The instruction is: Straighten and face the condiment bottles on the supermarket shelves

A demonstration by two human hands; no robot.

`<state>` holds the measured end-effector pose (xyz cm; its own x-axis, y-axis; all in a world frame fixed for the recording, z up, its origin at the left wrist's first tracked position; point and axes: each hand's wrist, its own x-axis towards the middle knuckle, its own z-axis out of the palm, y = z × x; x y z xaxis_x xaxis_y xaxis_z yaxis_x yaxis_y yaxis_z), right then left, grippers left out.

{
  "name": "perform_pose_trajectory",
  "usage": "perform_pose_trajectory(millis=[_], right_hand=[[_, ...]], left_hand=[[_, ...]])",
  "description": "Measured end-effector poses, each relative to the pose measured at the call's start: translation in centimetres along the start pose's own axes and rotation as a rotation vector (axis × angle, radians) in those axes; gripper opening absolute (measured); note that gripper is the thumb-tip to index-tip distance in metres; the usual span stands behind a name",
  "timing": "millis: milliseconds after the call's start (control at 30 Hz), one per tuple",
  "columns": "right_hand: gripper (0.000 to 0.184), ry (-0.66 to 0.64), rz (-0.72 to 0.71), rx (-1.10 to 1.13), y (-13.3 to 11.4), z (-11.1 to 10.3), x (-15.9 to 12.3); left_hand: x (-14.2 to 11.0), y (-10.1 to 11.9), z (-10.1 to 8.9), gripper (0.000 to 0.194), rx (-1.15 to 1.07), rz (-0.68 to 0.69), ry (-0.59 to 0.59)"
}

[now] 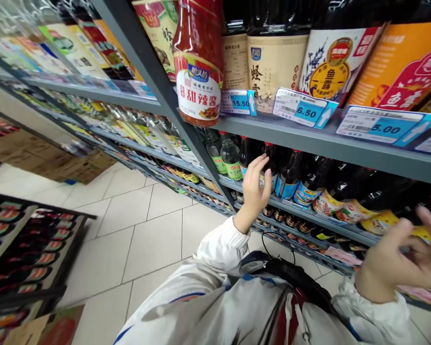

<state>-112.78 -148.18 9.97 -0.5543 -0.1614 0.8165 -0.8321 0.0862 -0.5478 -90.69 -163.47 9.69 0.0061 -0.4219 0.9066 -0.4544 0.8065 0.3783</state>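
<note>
I face a grey shop shelf point(309, 139) full of sauce bottles. My left hand point(255, 186) is raised to the second shelf with its fingers apart, touching or nearly touching a dark bottle with a blue label point(269, 172). It holds nothing. My right hand point(402, 258) is at the right edge, fingers spread and slightly blurred, in front of dark bottles with yellow labels point(380, 218); nothing shows in it. A red chili sauce bottle point(198, 62) stands on the top shelf above my left hand.
Price tags 15.50 point(239, 102), 6.50 point(303, 109) and 5.00 point(382, 125) hang on the top shelf edge. A low display rack of packets point(25, 249) stands at the left. Cardboard boxes point(46, 158) lie down the tiled aisle point(143, 230).
</note>
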Motion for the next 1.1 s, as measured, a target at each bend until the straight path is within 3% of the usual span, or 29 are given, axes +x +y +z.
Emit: perform_pose_trajectory(millis=[67, 133, 233, 333, 433, 600, 667, 833, 1100], right_hand=[[0.036, -0.008, -0.112, 0.051, -2.9, 1.9, -0.8], [0.034, -0.085, -0.165, 0.024, -4.9, 3.9, -1.2], [0.048, -0.191, -0.112, -0.101, -6.5, 6.9, -1.1], [0.054, -0.327, -0.009, -0.268, -7.4, 9.0, -0.5], [0.050, -0.433, 0.057, -0.375, -8.4, 9.4, -0.1], [0.050, -0.517, 0.079, -0.452, -10.1, 8.5, 0.3], [0.049, -0.537, 0.082, -0.490, -10.5, 8.4, 0.3], [0.048, -0.576, 0.101, -0.575, -11.3, 8.5, 0.3], [0.046, -0.565, 0.085, -0.577, -11.1, 8.6, 0.2]], left_hand=[[1.2, -0.8, -0.2, 0.028, -0.064, 0.010, -0.120], [2.3, -0.4, 0.3, 0.036, -0.061, 0.018, -0.311], [3.7, 1.5, 1.5, 0.057, 0.121, -0.048, -0.519], [5.1, 3.4, 2.6, 0.060, 0.299, -0.183, -0.574], [6.5, 3.5, 2.9, 0.049, 0.317, -0.213, -0.633], [7.8, 1.0, 2.1, 0.027, 0.107, -0.037, -0.855], [7.9, 0.7, 1.9, 0.025, 0.042, 0.003, -0.876], [7.8, 1.5, 2.4, 0.039, 0.165, -0.050, -0.727], [8.3, 0.1, 2.6, 0.024, 0.013, 0.067, -0.856]])
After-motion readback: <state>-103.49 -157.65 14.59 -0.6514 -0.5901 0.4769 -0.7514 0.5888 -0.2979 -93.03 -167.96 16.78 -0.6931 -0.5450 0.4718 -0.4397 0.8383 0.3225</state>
